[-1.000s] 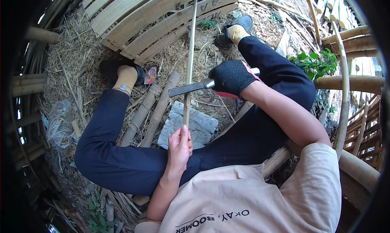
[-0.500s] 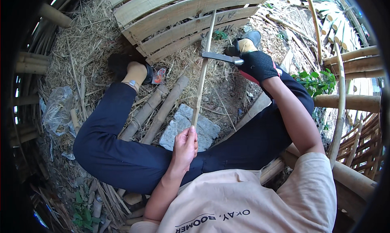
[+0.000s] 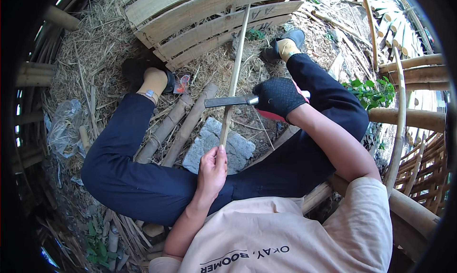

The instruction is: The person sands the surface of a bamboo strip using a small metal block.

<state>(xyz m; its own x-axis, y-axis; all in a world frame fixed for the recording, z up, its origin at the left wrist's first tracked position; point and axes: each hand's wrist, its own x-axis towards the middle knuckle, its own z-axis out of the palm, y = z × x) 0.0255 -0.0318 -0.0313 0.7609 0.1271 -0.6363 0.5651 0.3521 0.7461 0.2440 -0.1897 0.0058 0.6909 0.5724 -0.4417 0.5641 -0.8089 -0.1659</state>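
A long, thin bamboo strip [image 3: 238,59] slants up and away from my lap. My bare left hand [image 3: 212,172] is closed around its near end, the thumb lying along the top. My right hand [image 3: 280,99], in a black and red glove, grips the handle of a knife [image 3: 224,102] with a straight, dark blade. The blade lies across the strip, a little beyond my left hand. The strip's far end reaches up in front of the wooden slats. Below the near part of the strip is a grey stone block [image 3: 202,147], between my legs.
A slatted wooden crate [image 3: 190,23] stands beyond my feet. Two bamboo poles [image 3: 190,125] lie by the stone, on ground strewn with straw. A clear plastic bag [image 3: 68,125] lies at left. Bamboo rails [image 3: 404,120] and a green plant [image 3: 369,94] are at right.
My right hand has drawn the knife along the strip toward me, from near my right foot to close above the stone. My left hand has kept its grip, shifting only slightly.
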